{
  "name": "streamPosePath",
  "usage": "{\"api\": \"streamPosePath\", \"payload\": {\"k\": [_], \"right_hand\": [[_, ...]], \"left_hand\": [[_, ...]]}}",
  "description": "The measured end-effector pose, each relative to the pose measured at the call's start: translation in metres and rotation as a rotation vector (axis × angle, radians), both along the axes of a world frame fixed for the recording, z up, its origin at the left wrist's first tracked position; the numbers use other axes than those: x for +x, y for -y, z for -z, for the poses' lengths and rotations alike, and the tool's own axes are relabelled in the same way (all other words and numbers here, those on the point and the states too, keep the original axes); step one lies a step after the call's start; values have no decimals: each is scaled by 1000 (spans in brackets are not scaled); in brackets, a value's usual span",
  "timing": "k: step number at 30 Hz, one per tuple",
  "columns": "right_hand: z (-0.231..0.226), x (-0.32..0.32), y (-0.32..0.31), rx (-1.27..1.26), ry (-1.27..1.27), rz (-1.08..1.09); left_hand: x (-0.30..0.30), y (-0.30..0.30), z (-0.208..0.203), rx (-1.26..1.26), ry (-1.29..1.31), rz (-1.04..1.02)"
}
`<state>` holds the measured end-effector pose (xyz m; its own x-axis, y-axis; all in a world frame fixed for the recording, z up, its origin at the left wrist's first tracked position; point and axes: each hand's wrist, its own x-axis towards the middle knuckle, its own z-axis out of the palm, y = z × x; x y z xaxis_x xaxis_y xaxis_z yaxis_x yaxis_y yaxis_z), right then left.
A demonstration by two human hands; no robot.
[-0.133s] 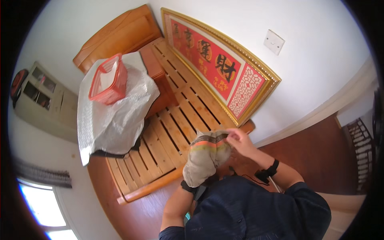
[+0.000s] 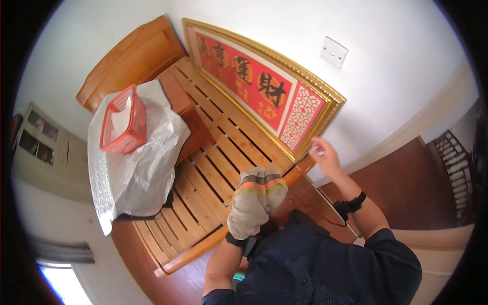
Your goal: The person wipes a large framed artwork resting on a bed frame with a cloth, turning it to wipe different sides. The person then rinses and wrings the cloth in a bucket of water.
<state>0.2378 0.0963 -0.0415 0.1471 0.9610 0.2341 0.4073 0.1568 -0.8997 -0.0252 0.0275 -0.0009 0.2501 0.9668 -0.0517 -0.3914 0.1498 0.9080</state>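
A red plastic basket (image 2: 137, 123) sat on crinkled silver sheeting (image 2: 145, 175) over the slatted wooden bed (image 2: 195, 199), beside a gilt-framed panel (image 2: 254, 90). The right hand (image 2: 327, 157) was raised, fingers half-curled, contents unclear. Soft, beige striped cloth (image 2: 254, 202) covered the left hand, hiding its grip.

Bright daylight burns out the window (image 2: 63, 284) at lower left; pale sheen marks the floor (image 2: 190, 269), soft shadow the wall (image 2: 376, 101); edges curve into black corners.
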Motion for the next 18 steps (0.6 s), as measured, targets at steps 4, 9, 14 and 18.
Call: {"api": "streamPosePath", "payload": {"k": [4, 9, 14, 18], "right_hand": [[3, 91, -55, 16, 4, 317], [13, 112, -75, -1, 35, 394], [9, 103, -89, 29, 31, 365], [11, 114, -90, -32, -89, 259]], "left_hand": [[15, -44, 7, 342, -361, 19], [29, -85, -36, 693, -903, 129], [62, -160, -59, 59, -77, -19], [89, -255, -65, 677, -707, -140]]}}
